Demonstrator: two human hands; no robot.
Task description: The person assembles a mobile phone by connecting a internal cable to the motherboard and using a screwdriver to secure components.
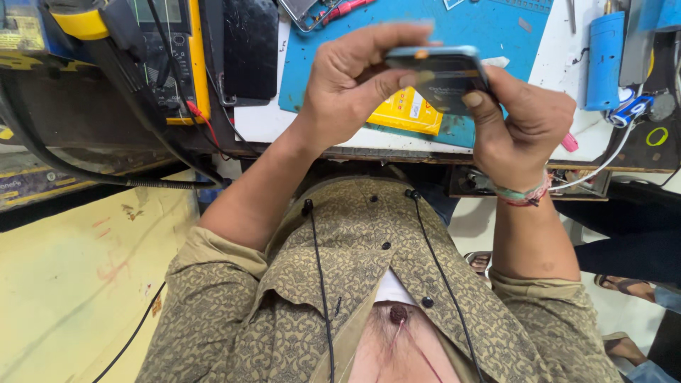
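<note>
Head camera looks down along the person's own chest to a cluttered workbench. Both hands are raised above the bench edge and they hold one smartphone [441, 74] between them. The phone is dark with a light blue frame, and it is tilted, with its long side going from left to right above the blue work mat [496, 35].

In the picture the hand on the left side, which I take as the left hand [347, 89], has its fingers curled over the top edge of the phone, and the thumb presses against the near face. The fingers are closed narrow around the phone's end. The right hand [521, 131] grips the other end: its thumb lies flat on the dark face, and the other fingers wrap behind, so I cannot see them fully. A woven bracelet [523, 193] sits on this wrist.

Under the phone, on the mat, lies a yellow packet [404, 117], partly hidden by the hands. A yellow multimeter [174, 57] with red and black leads stands at the far left of the bench, beside a black flat device [248, 46]. A blue cylindrical tool [605, 60] rests at the right side, well apart from the hands. Two thin black cables [320, 284] hang down over the patterned shirt [355, 234].
</note>
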